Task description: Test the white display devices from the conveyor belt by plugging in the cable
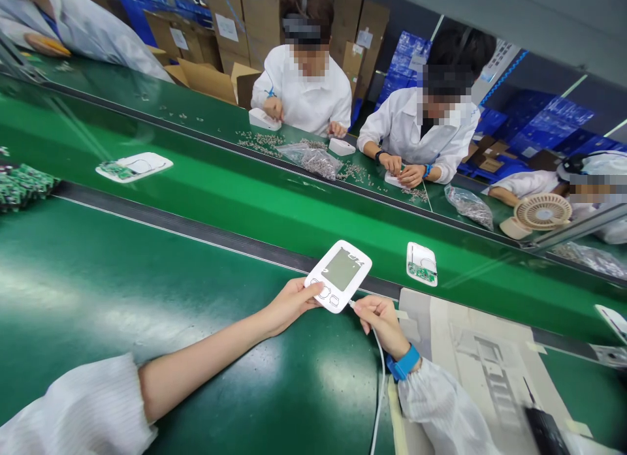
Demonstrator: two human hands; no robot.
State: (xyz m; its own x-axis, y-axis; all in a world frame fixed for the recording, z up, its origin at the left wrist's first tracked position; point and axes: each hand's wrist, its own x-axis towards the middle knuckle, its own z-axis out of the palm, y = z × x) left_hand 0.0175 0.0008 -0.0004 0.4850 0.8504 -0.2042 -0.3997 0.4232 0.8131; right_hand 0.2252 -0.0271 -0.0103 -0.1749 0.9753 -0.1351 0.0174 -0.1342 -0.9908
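Note:
A white handheld device (pixel 345 272) with a grey screen and outlined buttons is tilted above the edge of the green table. My left hand (pixel 296 301) grips its lower left side, the thumb lying over the front by the buttons. At the device's lower right edge, my right hand (pixel 379 316) pinches the plug end of a white cable (pixel 381 383). The plug meets the device's edge; whether it is fully inserted I cannot tell. The cable hangs down from my fingers toward the table's near side. A blue wrist strap circles my right wrist.
White housings with circuit boards (pixel 422 264) (pixel 134 167) lie on the green conveyor belt (pixel 235 203). Circuit boards (pixel 24 186) are piled at left. A taped sheet (pixel 482 350) and a black device with an antenna (pixel 543 429) are at right. Co-workers sit opposite, behind bags of small parts (pixel 316 161).

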